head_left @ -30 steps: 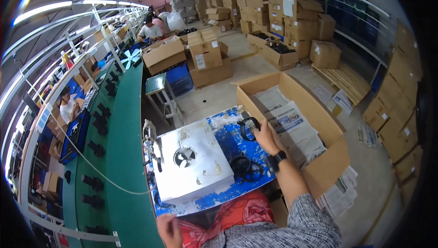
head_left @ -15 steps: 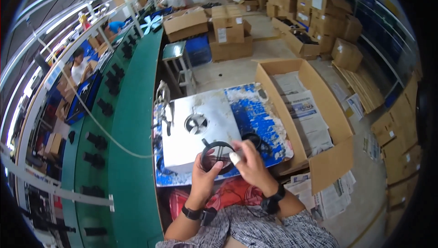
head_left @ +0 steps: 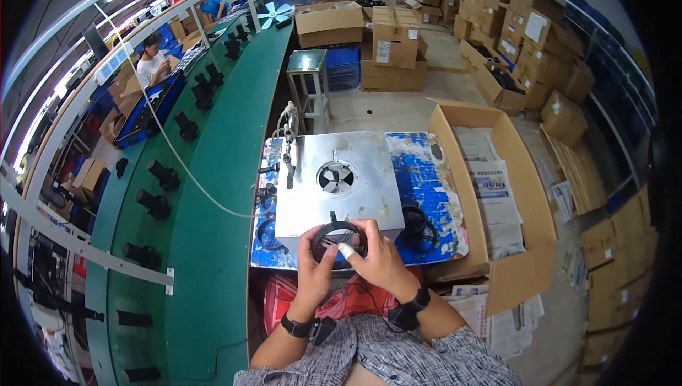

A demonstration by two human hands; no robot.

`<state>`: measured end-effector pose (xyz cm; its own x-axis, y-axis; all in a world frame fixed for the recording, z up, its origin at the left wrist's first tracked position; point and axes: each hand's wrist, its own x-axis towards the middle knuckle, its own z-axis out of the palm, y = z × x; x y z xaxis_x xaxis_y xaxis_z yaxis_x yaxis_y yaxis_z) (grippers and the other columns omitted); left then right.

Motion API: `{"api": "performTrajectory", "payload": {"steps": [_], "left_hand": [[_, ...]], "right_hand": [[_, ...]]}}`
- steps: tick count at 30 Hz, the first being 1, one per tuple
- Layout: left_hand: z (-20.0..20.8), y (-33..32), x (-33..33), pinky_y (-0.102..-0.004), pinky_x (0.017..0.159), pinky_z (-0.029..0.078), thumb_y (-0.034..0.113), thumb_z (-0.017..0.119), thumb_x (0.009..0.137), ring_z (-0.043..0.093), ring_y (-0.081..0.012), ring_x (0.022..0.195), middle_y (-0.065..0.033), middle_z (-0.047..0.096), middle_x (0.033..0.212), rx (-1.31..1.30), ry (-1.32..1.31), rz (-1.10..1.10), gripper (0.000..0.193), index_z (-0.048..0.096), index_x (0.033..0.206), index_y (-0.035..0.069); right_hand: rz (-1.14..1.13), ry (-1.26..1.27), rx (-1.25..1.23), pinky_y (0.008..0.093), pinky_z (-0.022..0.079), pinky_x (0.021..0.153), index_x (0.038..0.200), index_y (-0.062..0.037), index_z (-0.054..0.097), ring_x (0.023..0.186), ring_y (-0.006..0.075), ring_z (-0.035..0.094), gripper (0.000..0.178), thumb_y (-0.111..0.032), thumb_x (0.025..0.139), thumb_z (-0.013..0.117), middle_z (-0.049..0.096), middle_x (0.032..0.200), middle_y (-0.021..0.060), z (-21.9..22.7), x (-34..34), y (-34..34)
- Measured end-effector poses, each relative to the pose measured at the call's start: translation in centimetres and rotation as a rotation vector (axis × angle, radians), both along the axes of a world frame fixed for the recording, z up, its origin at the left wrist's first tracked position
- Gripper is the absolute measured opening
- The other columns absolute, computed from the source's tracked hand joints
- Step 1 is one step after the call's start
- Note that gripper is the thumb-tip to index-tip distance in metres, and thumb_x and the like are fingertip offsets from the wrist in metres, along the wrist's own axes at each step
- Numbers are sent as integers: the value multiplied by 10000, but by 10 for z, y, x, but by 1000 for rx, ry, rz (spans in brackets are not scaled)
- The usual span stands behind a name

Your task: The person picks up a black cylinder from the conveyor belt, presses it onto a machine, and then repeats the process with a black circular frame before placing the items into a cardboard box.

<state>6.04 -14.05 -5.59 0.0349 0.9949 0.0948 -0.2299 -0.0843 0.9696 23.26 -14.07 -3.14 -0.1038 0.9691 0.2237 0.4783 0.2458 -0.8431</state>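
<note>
In front of me I hold a black round plastic ring [head_left: 332,227] with thin bars across its inside and a short tab pointing away from me. My left hand [head_left: 314,272] grips its left side, thumb over the bars. My right hand [head_left: 380,261] is closed on its right side, with white tape round the thumb, which presses on the bars. Just beyond stands a silvery metal box [head_left: 369,165] with a round opening, where a bladed metal wheel [head_left: 336,178] shows. To the box's right lie more black rings [head_left: 419,224] on a worn blue board [head_left: 444,205].
A tool with a hose [head_left: 290,130] rests at the box's left edge. The green conveyor [head_left: 238,119] carries several black parts on my left. An open carton [head_left: 529,194] lined with newspaper stands right. Stacked cartons fill the back. A person [head_left: 151,66] sits across the conveyor.
My right hand has come down and left onto the ring, its thumb now on the bars. My view has shifted, so the whole scene sits differently.
</note>
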Motion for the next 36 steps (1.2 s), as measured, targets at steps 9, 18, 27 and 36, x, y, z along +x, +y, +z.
{"api": "performTrajectory", "payload": {"steps": [9,18,27,36], "left_hand": [[-27,52,12,-335,1018,497,19,720,962,637,-170,1085,-105,661,1187,264,515,273,425,497,1323,6],[-20,193,5,-537,1015,399,248,824,850,686,-307,1003,-91,723,952,114,654,256,429,658,1206,76],[-35,195,10,-556,1022,391,316,840,850,544,-367,1259,-109,652,1235,224,1023,420,424,706,1215,149],[-6,169,-40,-543,1017,394,234,783,909,551,-348,1236,-127,606,1278,369,1014,339,256,747,1142,135]], "right_hand": [[-136,-182,131,551,587,830,1290,-9,453,968,438,730,544,-196,882,760,703,1099,266,4,-6,52],[-237,-405,85,591,578,877,1250,17,485,1023,532,686,483,-143,862,725,638,1201,340,-10,-17,173],[-182,-542,-33,551,589,927,1354,35,594,1004,511,707,544,-145,858,729,592,1280,311,-7,-6,192],[17,-473,79,488,557,1027,1495,-32,576,1190,453,657,842,-347,757,833,555,1370,210,-9,13,188]]}}
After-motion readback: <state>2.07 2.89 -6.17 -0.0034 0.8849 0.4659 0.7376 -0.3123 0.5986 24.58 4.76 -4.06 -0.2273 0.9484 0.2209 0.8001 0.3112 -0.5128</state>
